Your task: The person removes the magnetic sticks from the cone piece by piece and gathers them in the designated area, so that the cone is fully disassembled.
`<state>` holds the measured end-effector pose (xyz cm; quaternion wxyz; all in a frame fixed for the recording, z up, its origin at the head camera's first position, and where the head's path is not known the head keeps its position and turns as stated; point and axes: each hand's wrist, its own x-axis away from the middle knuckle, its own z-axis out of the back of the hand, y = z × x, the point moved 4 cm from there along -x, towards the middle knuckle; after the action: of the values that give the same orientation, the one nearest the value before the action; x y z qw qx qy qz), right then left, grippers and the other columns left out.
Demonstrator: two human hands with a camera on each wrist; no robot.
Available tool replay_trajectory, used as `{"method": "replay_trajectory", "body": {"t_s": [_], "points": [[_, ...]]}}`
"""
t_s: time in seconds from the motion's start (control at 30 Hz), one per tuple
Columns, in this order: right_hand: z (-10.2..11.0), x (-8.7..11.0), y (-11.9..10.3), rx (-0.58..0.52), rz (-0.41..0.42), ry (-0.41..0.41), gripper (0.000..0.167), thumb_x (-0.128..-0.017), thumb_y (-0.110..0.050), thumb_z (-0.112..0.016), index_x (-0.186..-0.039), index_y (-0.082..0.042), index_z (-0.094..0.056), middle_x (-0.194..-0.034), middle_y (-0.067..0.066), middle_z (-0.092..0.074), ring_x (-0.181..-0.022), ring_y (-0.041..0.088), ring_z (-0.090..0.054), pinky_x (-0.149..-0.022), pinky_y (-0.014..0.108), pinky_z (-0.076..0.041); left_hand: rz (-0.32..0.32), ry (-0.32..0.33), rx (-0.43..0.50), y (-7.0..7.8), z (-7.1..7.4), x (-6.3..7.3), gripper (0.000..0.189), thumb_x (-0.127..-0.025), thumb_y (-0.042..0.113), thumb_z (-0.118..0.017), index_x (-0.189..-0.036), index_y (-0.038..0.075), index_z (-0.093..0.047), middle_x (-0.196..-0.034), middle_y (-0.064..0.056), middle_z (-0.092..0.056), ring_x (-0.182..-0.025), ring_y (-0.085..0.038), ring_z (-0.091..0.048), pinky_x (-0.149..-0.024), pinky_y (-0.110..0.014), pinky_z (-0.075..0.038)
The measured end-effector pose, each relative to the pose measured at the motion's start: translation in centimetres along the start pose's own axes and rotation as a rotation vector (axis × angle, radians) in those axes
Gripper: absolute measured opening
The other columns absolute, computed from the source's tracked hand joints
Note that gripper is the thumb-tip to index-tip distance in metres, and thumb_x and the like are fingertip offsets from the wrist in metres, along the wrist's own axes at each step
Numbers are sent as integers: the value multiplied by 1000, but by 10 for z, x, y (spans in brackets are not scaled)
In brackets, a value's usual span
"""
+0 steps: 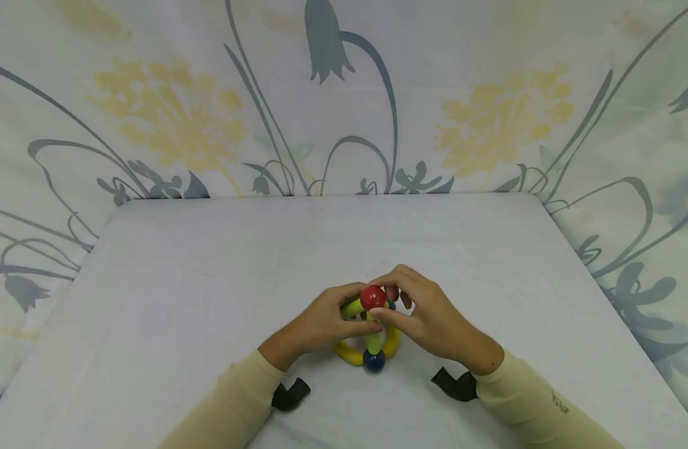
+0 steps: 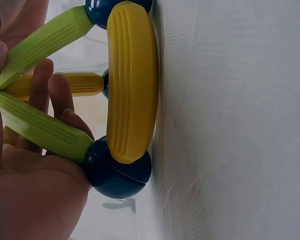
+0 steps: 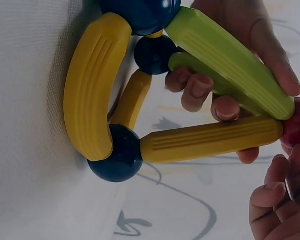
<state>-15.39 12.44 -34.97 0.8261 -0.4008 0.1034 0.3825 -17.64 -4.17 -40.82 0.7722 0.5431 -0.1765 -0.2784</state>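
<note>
A pyramid of toy building rods and balls stands on the white table. Curved yellow rods (image 2: 132, 82) and dark blue balls (image 1: 374, 360) form its base. Two green rods (image 3: 232, 60) and a straight yellow rod (image 3: 210, 140) slope up to a red ball (image 1: 373, 297) at the peak. My left hand (image 1: 324, 318) grips the green rods just below the peak, thumb at the near side and fingers reaching behind. With thumb and index finger, my right hand (image 1: 428, 315) pinches the red ball; its other fingers curl loosely.
The white table (image 1: 237, 262) extends around the pyramid on all sides. A flower-patterned cloth (image 1: 344, 112) rises behind its far edge and along both sides. Black wrist pieces (image 1: 290, 394) jut from beside both sleeves close to the table.
</note>
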Motion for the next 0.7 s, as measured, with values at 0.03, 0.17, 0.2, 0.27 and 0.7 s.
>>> {"method": "replay_trajectory", "body": {"t_s": [0.03,0.17,0.2,0.27,0.7], "points": [[0,0,0,7,2,0,39,-83,-8,-81,-118,-10,-64,-89,-1,-55,-83,7,-48,-67,19,-44,0,-1,5,-1,0,0,46,-88,27,-78,-130,19,-62,-123,7,-66,-110,-10,-59,-97,-27,-50],[0,1,-2,87,33,0,40,-83,-11,-81,-118,-9,-64,-94,-3,-58,-86,9,-50,-72,19,-46,7,-1,11,-4,0,0,46,-88,29,-78,-130,21,-62,-123,8,-65,-109,-11,-59,-96,-28,-51],[0,0,-3,108,42,0,40,-83,-12,-81,-118,-9,-63,-96,-3,-59,-87,9,-51,-73,20,-47,9,-1,10,-4,1,0,46,-88,29,-78,-130,22,-62,-123,9,-65,-109,-11,-59,-96,-28,-51],[0,2,-4,134,57,7,40,-84,-13,-81,-119,-9,-63,-101,-4,-60,-90,9,-53,-76,21,-49,10,-4,9,-5,0,0,47,-88,29,-78,-131,22,-62,-124,9,-65,-109,-12,-58,-96,-29,-51],[-1,1,-2,133,29,-39,41,-86,-18,-79,-121,-9,-60,-100,-4,-60,-87,13,-54,-72,25,-50,-12,4,-21,-4,-1,1,43,-90,29,-75,-130,19,-61,-123,6,-65,-107,-14,-58,-95,-35,-52]]}}
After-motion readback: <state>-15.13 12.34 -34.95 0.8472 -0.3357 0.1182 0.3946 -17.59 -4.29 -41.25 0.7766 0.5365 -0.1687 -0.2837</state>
